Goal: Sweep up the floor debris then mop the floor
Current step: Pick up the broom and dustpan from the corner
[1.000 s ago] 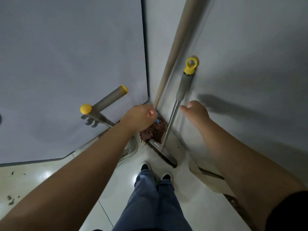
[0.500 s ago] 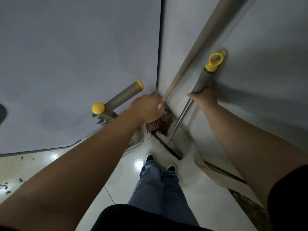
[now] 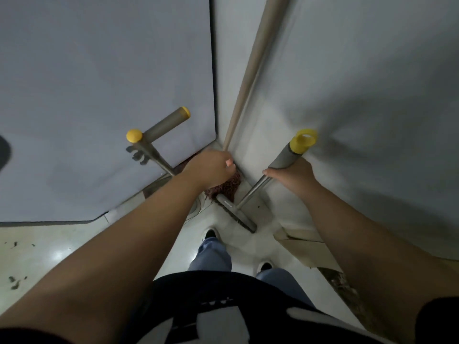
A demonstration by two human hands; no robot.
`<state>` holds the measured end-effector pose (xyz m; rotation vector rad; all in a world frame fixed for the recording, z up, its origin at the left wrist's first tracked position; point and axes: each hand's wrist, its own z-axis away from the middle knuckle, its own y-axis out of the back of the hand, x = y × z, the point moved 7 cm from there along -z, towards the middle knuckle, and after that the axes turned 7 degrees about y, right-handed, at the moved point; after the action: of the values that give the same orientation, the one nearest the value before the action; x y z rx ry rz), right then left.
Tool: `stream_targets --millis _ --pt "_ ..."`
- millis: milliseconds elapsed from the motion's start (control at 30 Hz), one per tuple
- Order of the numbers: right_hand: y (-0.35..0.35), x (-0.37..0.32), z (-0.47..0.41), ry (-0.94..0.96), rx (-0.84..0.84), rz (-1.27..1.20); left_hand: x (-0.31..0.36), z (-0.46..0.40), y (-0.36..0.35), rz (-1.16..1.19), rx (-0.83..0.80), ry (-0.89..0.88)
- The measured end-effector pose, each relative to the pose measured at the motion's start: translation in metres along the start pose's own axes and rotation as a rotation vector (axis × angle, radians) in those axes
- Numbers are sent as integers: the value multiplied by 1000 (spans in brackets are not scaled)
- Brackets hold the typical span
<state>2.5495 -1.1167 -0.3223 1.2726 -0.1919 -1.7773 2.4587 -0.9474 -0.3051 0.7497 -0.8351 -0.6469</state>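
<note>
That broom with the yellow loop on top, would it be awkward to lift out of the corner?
Probably not. The broom has a thin metal shaft, so it likely feels light and stiff. Its grey sleeve, where the right hand holds it, should resist slipping. The low brush head may swing and bump the mop beside it.
</note>
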Motion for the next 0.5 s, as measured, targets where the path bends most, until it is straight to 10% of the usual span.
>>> stream_targets --millis 500 --pt "73 9 118 318 -163 -386 31 183 -116 309 136 505"
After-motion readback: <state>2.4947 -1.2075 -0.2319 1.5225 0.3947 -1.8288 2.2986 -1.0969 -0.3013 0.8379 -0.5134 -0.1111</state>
